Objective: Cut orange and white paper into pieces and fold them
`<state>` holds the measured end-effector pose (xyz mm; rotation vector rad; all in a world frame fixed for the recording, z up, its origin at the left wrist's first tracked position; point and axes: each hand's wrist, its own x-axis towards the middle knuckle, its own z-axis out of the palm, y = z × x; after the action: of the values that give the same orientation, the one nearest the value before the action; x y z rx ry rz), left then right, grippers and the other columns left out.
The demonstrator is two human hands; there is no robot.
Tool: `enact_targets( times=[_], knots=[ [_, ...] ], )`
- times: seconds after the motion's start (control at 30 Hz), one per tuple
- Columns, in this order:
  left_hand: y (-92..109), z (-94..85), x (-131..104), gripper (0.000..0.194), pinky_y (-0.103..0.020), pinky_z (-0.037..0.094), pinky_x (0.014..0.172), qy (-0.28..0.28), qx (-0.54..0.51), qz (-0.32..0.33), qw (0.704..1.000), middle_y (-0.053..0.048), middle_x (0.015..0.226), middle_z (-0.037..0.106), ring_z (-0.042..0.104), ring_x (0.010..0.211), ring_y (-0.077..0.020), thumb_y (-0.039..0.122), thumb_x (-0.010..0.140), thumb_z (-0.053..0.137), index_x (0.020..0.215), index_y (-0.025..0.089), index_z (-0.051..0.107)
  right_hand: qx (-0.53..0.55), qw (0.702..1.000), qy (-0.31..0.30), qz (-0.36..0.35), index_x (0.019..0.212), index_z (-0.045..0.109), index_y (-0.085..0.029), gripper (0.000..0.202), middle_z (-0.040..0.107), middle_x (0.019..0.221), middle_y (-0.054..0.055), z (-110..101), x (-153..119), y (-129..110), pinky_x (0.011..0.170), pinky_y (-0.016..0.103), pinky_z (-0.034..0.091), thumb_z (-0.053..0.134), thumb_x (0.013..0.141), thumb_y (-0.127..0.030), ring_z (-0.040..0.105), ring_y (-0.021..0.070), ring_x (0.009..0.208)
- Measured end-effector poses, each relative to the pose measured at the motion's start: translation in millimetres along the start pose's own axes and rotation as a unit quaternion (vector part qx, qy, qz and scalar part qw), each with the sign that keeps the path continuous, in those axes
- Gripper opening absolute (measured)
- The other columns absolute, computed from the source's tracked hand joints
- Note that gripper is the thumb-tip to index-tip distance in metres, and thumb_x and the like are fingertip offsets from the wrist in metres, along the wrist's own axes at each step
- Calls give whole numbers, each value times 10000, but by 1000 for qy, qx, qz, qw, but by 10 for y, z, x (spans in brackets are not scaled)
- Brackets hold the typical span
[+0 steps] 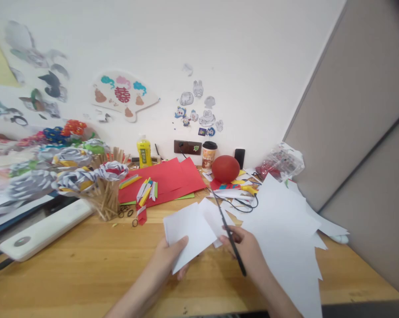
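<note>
At the lower centre of the frame, the person's left hand (168,254) is closed on white paper pieces (194,236), its thumb flat on top and its other fingers curled beneath. Just right of centre, the right hand (247,247), fingers bent nearly shut, grips a slim dark tool (231,243) slanting toward the upper left (its exact kind is hard to tell), with the fingertips at the edge of a loose white slip (212,217). Large white sheets (282,229) spread across the right of the frame.

Single head-worn view; looks forward and down, across nearby desk (70,265) to wall (252,66).
</note>
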<state>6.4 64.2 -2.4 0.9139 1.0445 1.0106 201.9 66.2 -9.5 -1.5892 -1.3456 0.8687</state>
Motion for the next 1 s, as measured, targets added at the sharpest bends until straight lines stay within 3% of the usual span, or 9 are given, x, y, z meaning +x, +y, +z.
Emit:
enact_targets(
  times=[0.1,0.17,0.37,0.47,0.57,0.63,0.73,0.8,1.0],
  knots=[
    [-43,-146,127,377,-201,237,336,39,70,31,996,25,296,460,359,282,-77,490,695,595,519,171,495,-167,981,97,-16,1072,605,-179,373,679,907,69,-390,67,168,689,303,458,581,728,-322,619,240,824],
    [-69,-280,229,428,-206,243,335,67,116,45,990,5,278,464,372,275,-86,521,683,579,452,174,484,-303,941,152,-8,1151,558,-146,385,641,1055,125,-616,85,318,783,327,437,503,779,-228,596,259,933],
    [-90,-579,449,487,-222,294,335,74,173,43,981,-50,304,531,441,296,-131,598,658,534,436,166,521,-554,825,98,50,1123,575,-27,367,623,952,211,-815,85,471,739,345,434,405,797,-39,579,289,910],
    [-92,-615,472,479,-223,311,339,90,175,59,979,-54,317,545,462,310,-141,587,674,524,448,165,529,-588,804,79,48,892,677,-76,273,608,931,225,-673,123,276,678,360,429,420,802,-65,541,336,949],
    [-89,-616,457,468,-228,318,342,114,186,75,973,-58,332,553,478,320,-148,553,695,513,434,165,528,-562,826,48,-13,1075,618,-173,288,616,1023,141,-357,209,89,747,319,427,483,842,-275,537,272,986],
    [-89,-621,448,470,-232,325,347,118,197,84,970,-67,348,566,491,331,-154,541,703,510,427,163,533,-500,863,-27,-61,1207,533,-149,549,604,1110,149,-75,278,30,837,346,405,564,766,-475,518,294,1051],
    [-108,-649,466,482,-239,337,353,116,204,80,969,-80,360,578,496,335,-158,555,693,513,426,156,549,-516,855,-33,-52,1285,447,-62,884,407,1339,249,298,385,6,959,470,298,570,650,-664,347,412,1225],
    [-135,-676,500,485,-241,337,347,119,196,75,971,-84,360,580,493,330,-159,576,669,522,430,155,552,-531,843,-47,-69,1283,435,-21,906,389,1338,285,439,456,-17,954,491,295,541,663,-673,349,428,1218],
    [-177,-701,555,474,-230,321,325,127,184,73,972,-91,335,566,472,298,-151,587,621,544,419,159,526,-536,831,-73,-133,1058,578,-41,438,611,1013,247,511,639,-170,812,431,397,564,745,-347,552,359,976]
  ],
)
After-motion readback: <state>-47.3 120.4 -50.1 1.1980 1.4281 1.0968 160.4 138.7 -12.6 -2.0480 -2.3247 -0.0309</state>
